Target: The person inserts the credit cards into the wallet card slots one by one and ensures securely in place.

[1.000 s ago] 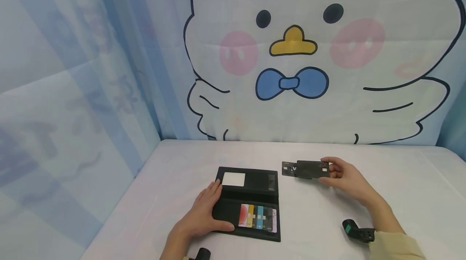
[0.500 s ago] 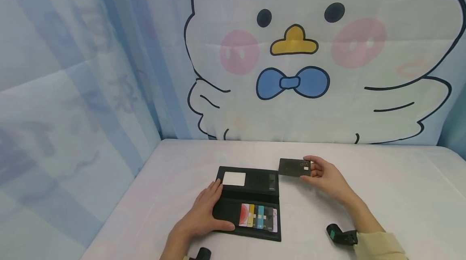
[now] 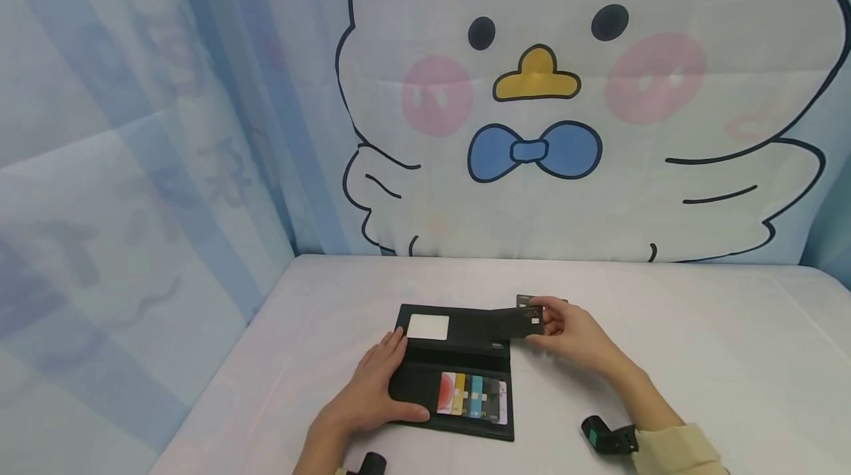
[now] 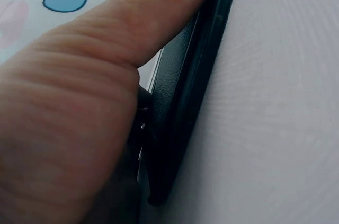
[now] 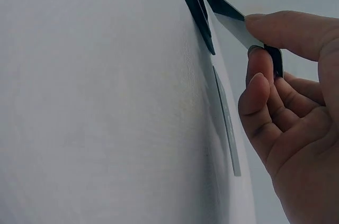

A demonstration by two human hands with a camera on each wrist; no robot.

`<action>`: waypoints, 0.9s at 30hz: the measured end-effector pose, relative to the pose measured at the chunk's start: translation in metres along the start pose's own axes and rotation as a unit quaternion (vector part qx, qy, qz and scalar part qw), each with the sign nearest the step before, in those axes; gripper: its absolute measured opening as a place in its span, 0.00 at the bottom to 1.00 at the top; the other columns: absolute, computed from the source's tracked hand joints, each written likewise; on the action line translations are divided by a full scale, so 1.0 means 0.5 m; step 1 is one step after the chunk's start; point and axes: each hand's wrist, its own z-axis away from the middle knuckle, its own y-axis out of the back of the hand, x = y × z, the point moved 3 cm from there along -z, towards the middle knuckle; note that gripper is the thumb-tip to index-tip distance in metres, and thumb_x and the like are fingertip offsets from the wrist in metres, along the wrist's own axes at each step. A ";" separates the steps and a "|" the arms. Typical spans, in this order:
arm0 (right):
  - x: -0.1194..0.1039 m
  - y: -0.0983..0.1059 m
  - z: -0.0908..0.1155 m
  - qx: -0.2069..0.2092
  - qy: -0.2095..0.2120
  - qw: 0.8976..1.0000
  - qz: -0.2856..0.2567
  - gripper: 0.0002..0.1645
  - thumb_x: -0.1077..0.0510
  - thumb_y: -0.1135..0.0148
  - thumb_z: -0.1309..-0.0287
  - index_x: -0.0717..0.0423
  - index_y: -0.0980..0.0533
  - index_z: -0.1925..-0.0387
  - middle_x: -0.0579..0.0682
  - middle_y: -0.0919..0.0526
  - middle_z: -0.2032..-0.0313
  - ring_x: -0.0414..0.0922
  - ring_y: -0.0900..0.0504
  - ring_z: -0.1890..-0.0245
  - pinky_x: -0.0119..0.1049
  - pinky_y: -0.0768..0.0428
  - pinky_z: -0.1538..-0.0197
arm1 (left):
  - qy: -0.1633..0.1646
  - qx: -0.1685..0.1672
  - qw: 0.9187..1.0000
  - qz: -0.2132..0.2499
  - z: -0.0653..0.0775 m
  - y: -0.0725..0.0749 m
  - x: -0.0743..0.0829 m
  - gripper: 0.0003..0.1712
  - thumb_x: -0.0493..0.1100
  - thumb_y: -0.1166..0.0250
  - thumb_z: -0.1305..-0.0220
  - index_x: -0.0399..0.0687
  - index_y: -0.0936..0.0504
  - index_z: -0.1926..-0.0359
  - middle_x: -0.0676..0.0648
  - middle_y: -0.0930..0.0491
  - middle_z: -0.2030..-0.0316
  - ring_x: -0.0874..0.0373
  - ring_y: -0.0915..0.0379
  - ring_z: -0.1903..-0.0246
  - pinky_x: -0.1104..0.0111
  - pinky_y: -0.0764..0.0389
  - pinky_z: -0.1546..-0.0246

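Observation:
A black wallet lies spread open on the table, with several coloured cards in its near half and a white patch on its far half. My left hand rests across the wallet's left side, thumb along the near edge; the left wrist view shows the thumb over that edge. With thumb and fingers my right hand pinches a black VIP card by its right end. The card's left end overlaps the wallet's far half; in the right wrist view the held card slants toward the wallet.
Another dark card lies flat on the table behind my right hand, partly hidden by it; the right wrist view shows this card edge-on. A white cloth covers the table. A printed curtain hangs at the back.
My right hand has moved left and then nearer with the VIP card, bringing it from beside the wallet to over its far right part. My left hand and the wallet have stayed put.

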 end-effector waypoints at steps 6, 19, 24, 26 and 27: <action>-0.004 -0.010 -0.001 0.004 -0.009 1.000 0.021 0.33 0.63 0.25 0.48 0.72 0.27 0.42 0.48 0.26 0.73 0.44 0.28 0.74 0.31 0.29 0.73 | 0.003 -0.002 1.000 0.000 -0.001 0.000 0.001 0.68 0.64 0.21 0.54 0.37 0.45 0.22 0.40 0.55 0.21 0.43 0.65 0.22 0.44 0.61 0.26; -0.012 -0.019 0.000 0.041 -0.024 0.997 0.053 0.35 0.63 0.23 0.50 0.72 0.27 0.42 0.48 0.26 0.73 0.43 0.28 0.73 0.31 0.29 0.74 | 0.004 -0.001 1.000 -0.001 -0.001 -0.001 -0.001 0.68 0.64 0.20 0.54 0.37 0.45 0.22 0.40 0.55 0.21 0.43 0.65 0.22 0.44 0.61 0.25; -0.013 -0.027 -0.001 0.036 -0.025 0.997 0.056 0.35 0.63 0.23 0.49 0.73 0.28 0.42 0.48 0.26 0.73 0.43 0.28 0.73 0.31 0.29 0.74 | 0.005 0.000 1.000 0.000 0.002 -0.001 0.003 0.68 0.64 0.20 0.54 0.37 0.45 0.22 0.40 0.55 0.21 0.43 0.65 0.22 0.44 0.61 0.26; -0.013 -0.029 0.000 0.021 -0.027 0.998 0.051 0.34 0.63 0.23 0.49 0.73 0.27 0.43 0.48 0.26 0.73 0.43 0.28 0.74 0.31 0.29 0.75 | 0.006 0.000 1.000 0.001 0.002 -0.001 0.003 0.68 0.64 0.20 0.54 0.37 0.45 0.22 0.40 0.55 0.21 0.43 0.65 0.22 0.44 0.61 0.26; -0.012 -0.029 0.000 0.014 -0.028 0.998 0.047 0.34 0.63 0.23 0.49 0.72 0.27 0.43 0.48 0.27 0.73 0.43 0.28 0.74 0.31 0.29 0.75 | 0.006 0.000 1.000 0.001 0.002 -0.001 0.003 0.68 0.64 0.20 0.54 0.38 0.45 0.22 0.40 0.55 0.21 0.43 0.65 0.22 0.44 0.61 0.26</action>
